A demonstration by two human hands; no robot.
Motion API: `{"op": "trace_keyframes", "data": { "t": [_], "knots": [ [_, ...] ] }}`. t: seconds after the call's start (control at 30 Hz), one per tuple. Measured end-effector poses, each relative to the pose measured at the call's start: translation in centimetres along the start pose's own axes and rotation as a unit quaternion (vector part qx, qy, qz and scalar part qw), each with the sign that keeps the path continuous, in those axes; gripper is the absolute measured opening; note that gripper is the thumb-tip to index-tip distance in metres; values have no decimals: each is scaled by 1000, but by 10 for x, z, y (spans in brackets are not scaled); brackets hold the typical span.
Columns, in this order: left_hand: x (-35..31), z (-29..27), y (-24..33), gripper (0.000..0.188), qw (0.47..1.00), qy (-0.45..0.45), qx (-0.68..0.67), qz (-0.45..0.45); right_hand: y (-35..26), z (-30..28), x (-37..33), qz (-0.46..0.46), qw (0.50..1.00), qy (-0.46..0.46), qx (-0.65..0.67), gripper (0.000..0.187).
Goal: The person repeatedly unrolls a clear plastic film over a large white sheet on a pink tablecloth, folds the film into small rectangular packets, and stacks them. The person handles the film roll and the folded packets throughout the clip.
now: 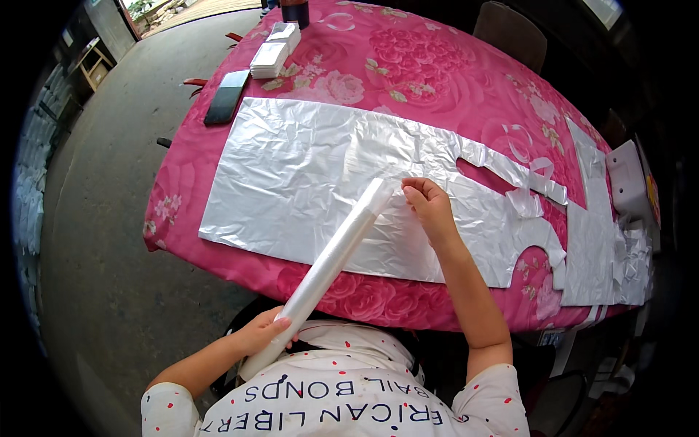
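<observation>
Gripping the near end of a white plastic roll [331,268], the left hand [262,331] is closed around it just off the near edge of the pink flowered table [437,65]. At the roll's far end, over the table, the right hand [429,206] pinches its loose film between fingertips. Behind the roll a cut plastic sheet [306,175] lies flat on the table

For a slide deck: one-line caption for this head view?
Left hand grips a plastic roll while the right hand pinches its top end, above a plastic sheet on a pink floral table.
</observation>
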State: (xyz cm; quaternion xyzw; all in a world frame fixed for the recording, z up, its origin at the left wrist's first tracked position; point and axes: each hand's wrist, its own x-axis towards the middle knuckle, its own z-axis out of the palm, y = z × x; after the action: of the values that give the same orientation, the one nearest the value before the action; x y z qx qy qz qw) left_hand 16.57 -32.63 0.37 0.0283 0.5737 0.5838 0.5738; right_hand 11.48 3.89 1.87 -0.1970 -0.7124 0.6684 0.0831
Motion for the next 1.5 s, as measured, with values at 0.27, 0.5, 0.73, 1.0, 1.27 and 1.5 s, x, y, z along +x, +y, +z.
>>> {"op": "trace_keyframes", "data": {
  "t": [0.27,0.5,0.73,1.0,1.27,1.5],
  "knots": [
    [-2,1,-1,40,1000,8,14,8,-24,11,23,69,979,-167,-100,21],
    [-3,7,2,40,999,37,22,23,-26,7,21,48,968,-212,-123,17],
    [-6,0,23,44,988,35,148,-2,4,-48,39,-28,992,-40,-117,18],
    [-28,-34,33,53,963,-103,226,-106,37,-210,69,-90,903,239,-346,26],
    [25,-12,139,55,832,-144,531,77,10,-141,73,-154,955,133,-216,18],
    [101,40,181,52,652,38,668,357,1,-70,90,-137,970,22,-200,18]
  ]
}}
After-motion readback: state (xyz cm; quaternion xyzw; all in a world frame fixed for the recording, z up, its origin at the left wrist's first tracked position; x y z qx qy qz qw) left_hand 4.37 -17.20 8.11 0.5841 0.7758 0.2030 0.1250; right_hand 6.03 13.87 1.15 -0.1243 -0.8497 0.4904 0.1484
